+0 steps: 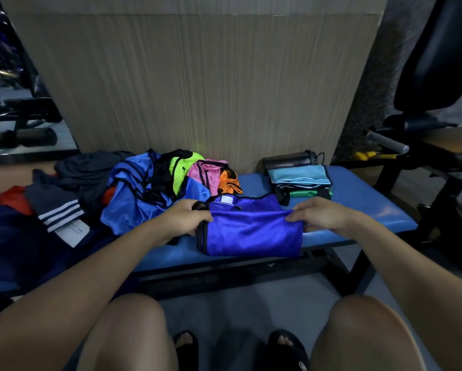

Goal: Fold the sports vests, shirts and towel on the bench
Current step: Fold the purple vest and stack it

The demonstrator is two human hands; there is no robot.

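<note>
Hands are working on the purple vest at the front edge of the blue bench. My left hand is pinching its nine o'clock end, and my right hand is pinching its three o'clock end. I am folding it in half, I think. Next I am planning to flatten it and carry it to the folded stack at one o'clock.

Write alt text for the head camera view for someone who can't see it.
Both hands, left hand and right hand, grip a folded purple vest on a blue bench. A heap of unfolded clothes lies left; a folded stack sits behind right.
</note>
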